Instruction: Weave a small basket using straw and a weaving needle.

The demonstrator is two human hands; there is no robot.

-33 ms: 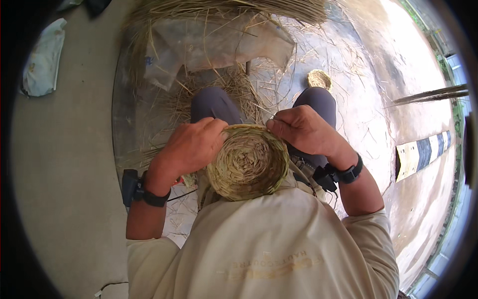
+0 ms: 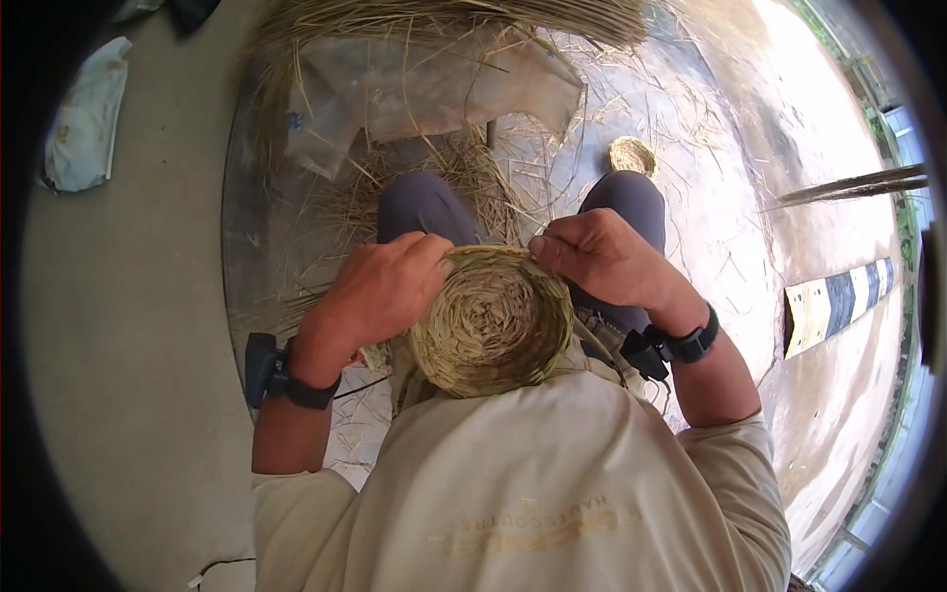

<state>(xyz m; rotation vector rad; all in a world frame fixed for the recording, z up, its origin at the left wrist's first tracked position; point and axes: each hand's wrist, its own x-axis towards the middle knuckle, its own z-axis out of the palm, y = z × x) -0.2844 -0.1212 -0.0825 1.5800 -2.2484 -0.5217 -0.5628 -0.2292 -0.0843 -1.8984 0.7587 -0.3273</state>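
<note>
A round, shallow basket of coiled, woven greenish straw (image 2: 493,326) rests in my lap, its open side facing me, between my dark-trousered knees and tan shirt. My left hand (image 2: 387,286) is closed on the upper-left part of its rim, fingertips partly hidden. My right hand (image 2: 597,255) pinches at the upper-right rim, with a thin straw strand by the thumb and forefinger. Both wrists wear black straps with devices.
Long dry straw (image 2: 444,18) lies beyond my knees with a clear plastic sheet (image 2: 424,84) and scattered stalks. A small woven basket (image 2: 632,158) sits past my right knee. A white sack (image 2: 87,113) lies left; a striped block (image 2: 840,301) and dark stalks (image 2: 848,185) are right.
My left forearm and its wrist device have shifted very slightly to the right. Otherwise the hands and basket look unchanged.
</note>
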